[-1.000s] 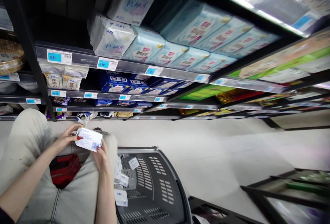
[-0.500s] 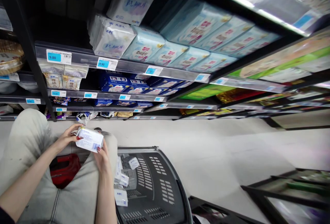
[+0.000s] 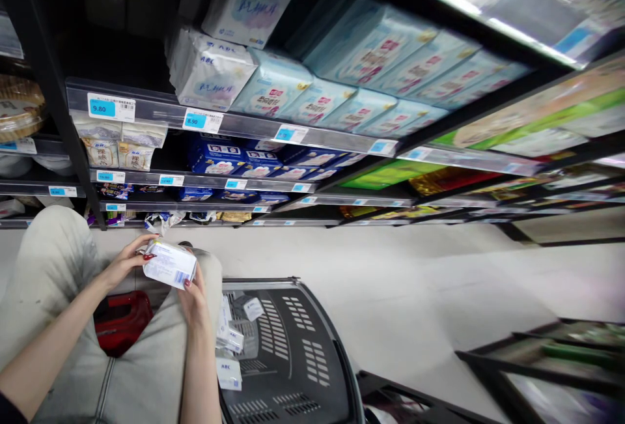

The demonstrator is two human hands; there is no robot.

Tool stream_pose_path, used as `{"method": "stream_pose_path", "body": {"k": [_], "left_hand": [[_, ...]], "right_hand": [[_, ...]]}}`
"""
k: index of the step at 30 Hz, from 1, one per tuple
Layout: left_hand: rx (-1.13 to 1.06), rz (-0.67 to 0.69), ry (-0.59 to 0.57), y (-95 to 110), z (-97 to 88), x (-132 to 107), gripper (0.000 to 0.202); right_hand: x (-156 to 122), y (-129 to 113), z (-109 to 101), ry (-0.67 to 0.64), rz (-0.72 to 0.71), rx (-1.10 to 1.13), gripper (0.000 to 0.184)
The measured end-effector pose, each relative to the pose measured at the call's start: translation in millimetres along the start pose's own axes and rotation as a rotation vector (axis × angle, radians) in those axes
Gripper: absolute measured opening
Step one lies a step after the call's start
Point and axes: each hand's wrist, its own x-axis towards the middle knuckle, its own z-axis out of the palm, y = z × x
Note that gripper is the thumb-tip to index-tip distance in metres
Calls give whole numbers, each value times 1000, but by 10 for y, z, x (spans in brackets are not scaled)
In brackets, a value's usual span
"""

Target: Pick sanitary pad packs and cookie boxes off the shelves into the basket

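Note:
I sit low in a shop aisle with my knees in pale trousers in front of me. Both hands hold a small white packet [image 3: 168, 264] with blue print and a barcode, above my lap. My left hand [image 3: 124, 262] grips its left end with the fingers curled round it. My right hand [image 3: 193, 300] supports the right end from below, fingers closed on the edge. Beside my right knee stands a dark grey shopping basket [image 3: 297, 346] with several small white packets [image 3: 229, 372] inside.
Black shelves [image 3: 229, 126] with blue price tags rise ahead, stocked with white, pale blue and dark blue packs. A red stool [image 3: 122, 320] shows between my legs. Pale floor [image 3: 415, 281] stretches to the right. Another black rack [image 3: 537, 359] stands at the lower right.
The packet has turned slightly in my hands and my left fingers have shifted a little on its end. Nothing else has moved.

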Motion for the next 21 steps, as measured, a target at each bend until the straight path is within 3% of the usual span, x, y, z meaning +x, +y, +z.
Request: {"method": "stream_pose_path", "body": {"k": [10, 17, 21], "left_hand": [[7, 5, -20, -39, -20, 8, 62], [9, 18, -18, -77, -40, 5, 62], [-5, 39, -52, -84, -57, 1, 73]], "right_hand": [[0, 5, -20, -29, 8, -45, 116], [-8, -1, -17, 11, 5, 7, 112], [-33, -82, 31, -3, -8, -13, 120]]}}
